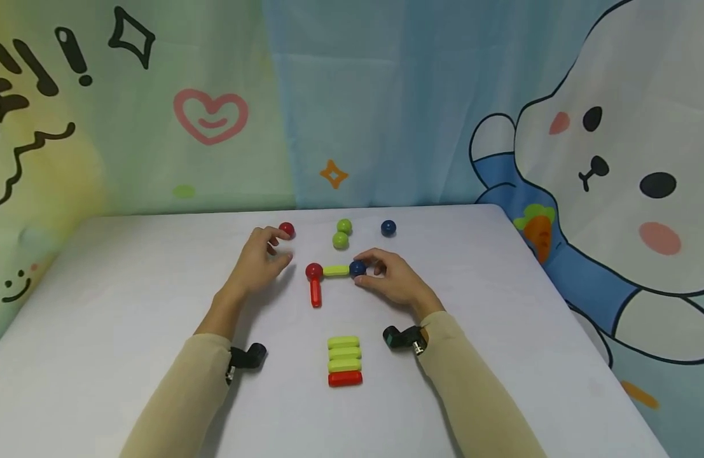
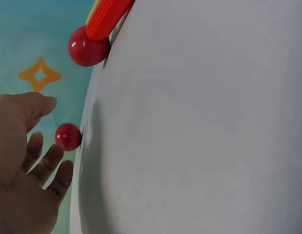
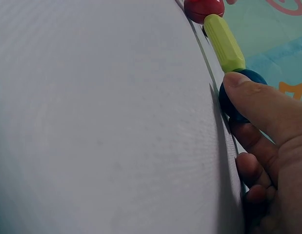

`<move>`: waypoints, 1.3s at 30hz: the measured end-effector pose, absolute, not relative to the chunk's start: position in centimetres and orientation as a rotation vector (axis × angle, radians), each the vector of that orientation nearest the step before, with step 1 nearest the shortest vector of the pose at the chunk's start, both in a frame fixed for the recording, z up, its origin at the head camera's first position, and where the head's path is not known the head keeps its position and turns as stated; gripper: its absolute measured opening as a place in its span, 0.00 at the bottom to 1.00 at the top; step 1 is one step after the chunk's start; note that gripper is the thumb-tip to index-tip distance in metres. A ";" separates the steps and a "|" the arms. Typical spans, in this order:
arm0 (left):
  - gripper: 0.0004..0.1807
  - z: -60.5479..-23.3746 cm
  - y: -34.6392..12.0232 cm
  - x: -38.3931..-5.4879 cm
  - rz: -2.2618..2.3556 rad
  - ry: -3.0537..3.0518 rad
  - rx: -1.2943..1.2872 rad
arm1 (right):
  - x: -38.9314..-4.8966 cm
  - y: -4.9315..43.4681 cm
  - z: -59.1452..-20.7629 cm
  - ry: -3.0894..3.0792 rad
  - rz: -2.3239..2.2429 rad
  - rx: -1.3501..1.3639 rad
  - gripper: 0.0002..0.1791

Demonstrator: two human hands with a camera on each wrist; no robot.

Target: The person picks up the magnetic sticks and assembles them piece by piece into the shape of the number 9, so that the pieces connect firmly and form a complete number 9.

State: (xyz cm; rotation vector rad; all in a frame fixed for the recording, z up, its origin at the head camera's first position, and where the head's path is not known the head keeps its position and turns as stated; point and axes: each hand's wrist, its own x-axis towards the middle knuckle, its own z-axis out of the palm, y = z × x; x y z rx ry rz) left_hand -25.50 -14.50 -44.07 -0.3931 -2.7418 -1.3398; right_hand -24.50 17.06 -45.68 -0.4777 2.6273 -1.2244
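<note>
My right hand (image 1: 399,278) pinches a blue ball (image 1: 357,268) between thumb and fingers. That ball sits at the right end of a yellow-green rod (image 1: 336,271), whose other end meets a red ball (image 1: 314,271). From this red ball a red rod (image 1: 315,294) runs toward the near side. In the right wrist view the thumb lies over the blue ball (image 3: 242,95). My left hand (image 1: 262,259) is beside a loose red ball (image 1: 286,229), its fingers loosely bent. The left wrist view shows thumb and fingers spread near that ball (image 2: 69,137); whether a fingertip touches it I cannot tell.
Two green balls (image 1: 341,240) lie at the back middle, with another blue ball (image 1: 388,228) to their right. Nearer the front, several yellow-green rods (image 1: 344,353) are lined up above a red rod (image 1: 345,378). A printed curtain hangs behind the white table (image 1: 128,286).
</note>
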 end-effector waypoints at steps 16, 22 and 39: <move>0.34 -45.0 -13.0 -26.8 -1.287 -2.787 -0.281 | -24.7 17.4 -46.2 2.626 -1.230 -0.482 0.23; 0.36 -44.8 -12.7 -27.4 -1.160 -2.876 -0.210 | -24.7 17.4 -46.1 2.627 -1.246 -0.504 0.23; 0.35 -44.6 -12.4 -29.2 -1.080 -2.951 -0.242 | -24.8 17.5 -45.9 2.624 -1.243 -0.500 0.22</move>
